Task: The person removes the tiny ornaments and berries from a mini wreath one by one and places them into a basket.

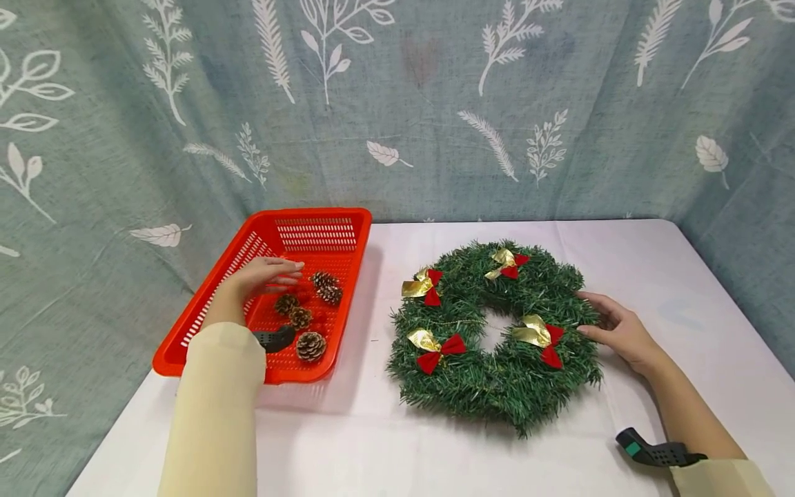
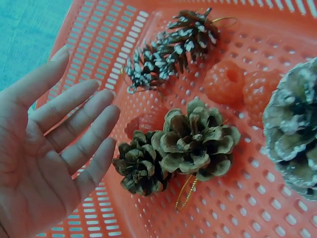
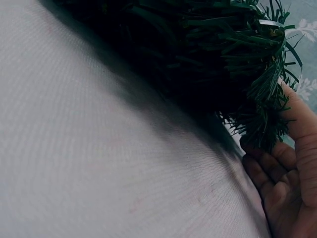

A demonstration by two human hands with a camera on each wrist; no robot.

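My left hand (image 1: 267,274) hovers over the red plastic basket (image 1: 363,276), its fingers extended and nothing in them. Below it in the left wrist view lie two small brown pine cones (image 2: 198,141), one with a gold loop, beside long white-tipped pine cones (image 2: 173,52). A larger frosted pine cone (image 2: 294,129) is cut off at the right. Red raspberry-shaped pieces (image 2: 224,83) lie among them. At the right rim of the green wreath (image 1: 497,397), my right hand (image 1: 624,335) grips the bristles between thumb and fingers; some fingertips are hidden by the greenery.
The wreath lies on a white-covered table (image 1: 348,455) and bears several gold-and-red bows (image 1: 441,350). A grey-green curtain (image 1: 422,138) with white leaf prints hangs behind and along both sides. The basket stands at the table's left edge.
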